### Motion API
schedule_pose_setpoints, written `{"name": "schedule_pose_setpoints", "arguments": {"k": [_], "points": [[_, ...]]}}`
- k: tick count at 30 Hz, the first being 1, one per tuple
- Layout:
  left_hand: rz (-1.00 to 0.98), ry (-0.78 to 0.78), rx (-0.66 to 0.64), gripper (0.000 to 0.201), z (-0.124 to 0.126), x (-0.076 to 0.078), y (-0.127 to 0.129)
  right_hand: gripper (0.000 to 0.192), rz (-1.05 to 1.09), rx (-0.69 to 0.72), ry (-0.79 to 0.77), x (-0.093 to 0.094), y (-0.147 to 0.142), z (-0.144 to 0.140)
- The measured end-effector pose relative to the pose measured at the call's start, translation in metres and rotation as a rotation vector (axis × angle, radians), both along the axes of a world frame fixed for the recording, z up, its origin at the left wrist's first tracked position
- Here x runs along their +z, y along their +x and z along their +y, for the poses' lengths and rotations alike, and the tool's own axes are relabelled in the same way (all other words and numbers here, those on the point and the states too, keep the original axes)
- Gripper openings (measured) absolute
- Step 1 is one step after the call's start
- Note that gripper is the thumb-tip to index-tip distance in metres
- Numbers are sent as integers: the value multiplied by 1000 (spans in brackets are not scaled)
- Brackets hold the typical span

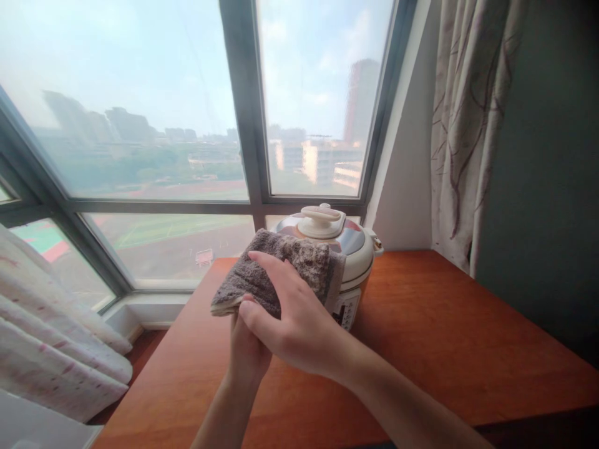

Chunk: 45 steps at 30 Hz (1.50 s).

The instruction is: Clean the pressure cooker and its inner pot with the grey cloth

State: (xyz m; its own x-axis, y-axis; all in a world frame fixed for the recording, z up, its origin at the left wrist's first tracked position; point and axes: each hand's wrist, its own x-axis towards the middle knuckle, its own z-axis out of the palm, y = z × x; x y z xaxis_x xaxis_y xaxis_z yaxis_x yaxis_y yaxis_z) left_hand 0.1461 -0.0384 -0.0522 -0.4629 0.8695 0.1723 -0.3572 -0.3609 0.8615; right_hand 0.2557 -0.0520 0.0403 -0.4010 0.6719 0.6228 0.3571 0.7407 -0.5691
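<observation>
A folded grey-brown towel (306, 249) is held up in front of the rice cooker, over the wooden table. My left hand (250, 349) is beneath the towel and holds it from below; most of its fingers are hidden. Across the towel's near side lies my right hand (294, 312), its thumb by the lower left edge and its index finger stretched over the top. This hand grips the towel too, and its other fingers are out of sight. Behind the towel stands the white rice cooker (360, 255), lid down, its front partly covered from view.
The reddish-brown table (444, 330) reaches toward the window (309, 112), which has grey frames. A patterned curtain (468, 125) hangs at the right, and a pale curtain (51, 337) at the left beside the table's edge.
</observation>
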Motion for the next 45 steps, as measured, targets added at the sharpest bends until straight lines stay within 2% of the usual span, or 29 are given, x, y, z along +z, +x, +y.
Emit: {"name": "schedule_pose_setpoints", "arguments": {"k": [3,5,7,9,12,15,17,18,19,21,23,27,31,33,35,39,42,45], "points": [[-242,-172,-132,23,-8,22,-10,40,39,61,132,8,29,23],[-262,-205,-123,20,-14,31,-21,30,49,-44,269,9,53,52],[-243,-185,-40,21,-21,37,-33,26,26,-173,303,8,74,83],[-231,-157,63,23,-27,42,-42,24,23,-281,274,5,91,108],[-182,-90,235,25,-31,42,-45,24,18,-336,252,1,102,124],[-13,-26,348,34,-22,25,-34,23,68,-382,272,2,102,126],[244,-13,300,44,-9,7,-18,23,120,-458,302,6,100,129],[417,13,239,47,-2,-1,-10,24,130,-485,329,8,98,132],[576,72,239,53,5,-9,-1,26,124,-490,363,11,97,136],[821,237,258,73,17,-21,15,35,74,-440,405,14,94,147],[929,330,295,81,21,-30,27,43,1,-359,346,16,90,158],[1002,377,274,80,4,-49,39,49,-149,-254,139,14,88,168],[1282,435,193,92,-23,-77,40,47,-175,-219,128,11,92,167],[1429,449,193,98,-27,-87,38,48,-167,-200,123,11,94,166],[1477,455,237,102,-23,-90,35,49,-168,-193,129,10,95,166],[1352,441,361,108,0,-78,32,54,-192,-194,126,10,95,165],[1183,408,403,100,19,-54,30,55,-196,-192,113,12,96,164],[938,352,363,81,34,-24,29,58,-170,-168,63,15,96,162]]}}
